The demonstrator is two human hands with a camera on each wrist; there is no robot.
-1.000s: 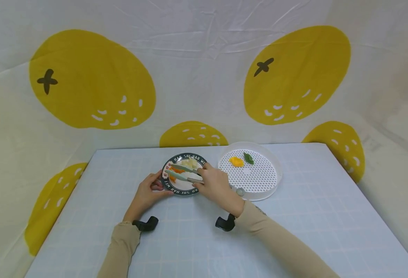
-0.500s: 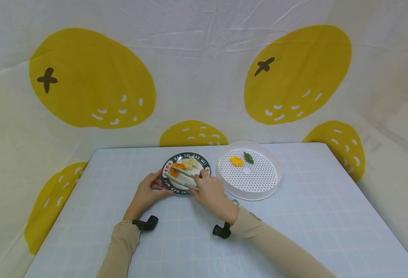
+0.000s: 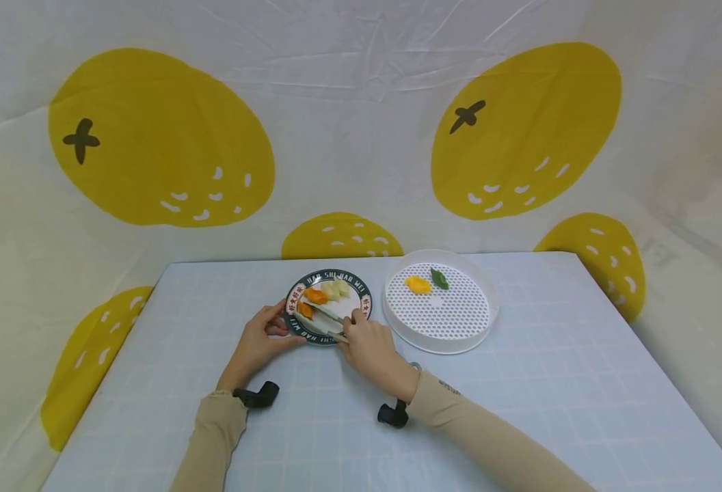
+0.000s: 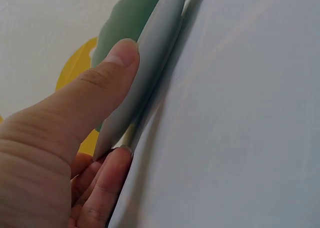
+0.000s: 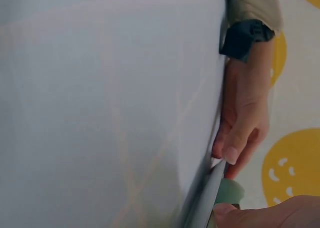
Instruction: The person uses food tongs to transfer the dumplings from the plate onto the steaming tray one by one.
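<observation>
Currently, the left hand (image 3: 264, 346) pinches the left rim of the plate (image 3: 352, 299), thumb above and fingers below. The right hand (image 3: 373, 352) grips the tongs (image 3: 327, 313), parted tips either side of an orange piece (image 3: 305, 309). The plate lies near the table (image 3: 299, 437)'s far edge.

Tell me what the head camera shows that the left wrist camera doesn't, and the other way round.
Only the head view shows the right hand, the white perforated tray with a yellow piece and a green leaf in it, and the orange pieces and pale pieces on the plate.

Only the left wrist view shows the plate's pale underside.

Both show the left hand holding the plate, part of the green tongs, and yellow shapes on the backdrop.
</observation>
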